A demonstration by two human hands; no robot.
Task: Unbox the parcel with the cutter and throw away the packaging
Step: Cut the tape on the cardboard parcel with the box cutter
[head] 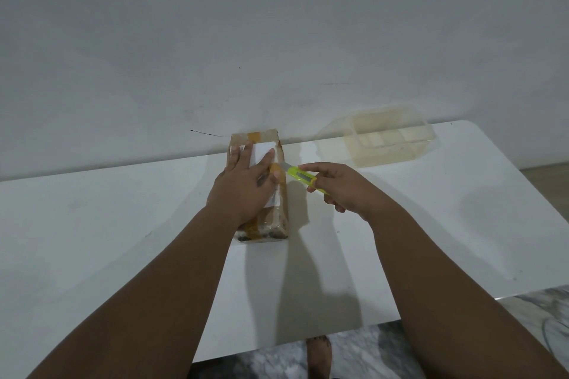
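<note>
A brown cardboard parcel [278,218] wrapped in clear and orange tape, with a white label on top, lies lengthwise on the white table [107,240]. My left hand [243,188] lies flat on its top, fingers spread, pressing it down. To the right, my right hand [341,188] grips a yellow-green cutter [303,177]. The cutter's blade tip touches the parcel's upper right edge, just beside my left thumb.
A clear plastic container [385,138] stands at the back right of the table, against the grey wall. The table's front edge runs just before my body, with marbled floor and a bare foot [318,354] below.
</note>
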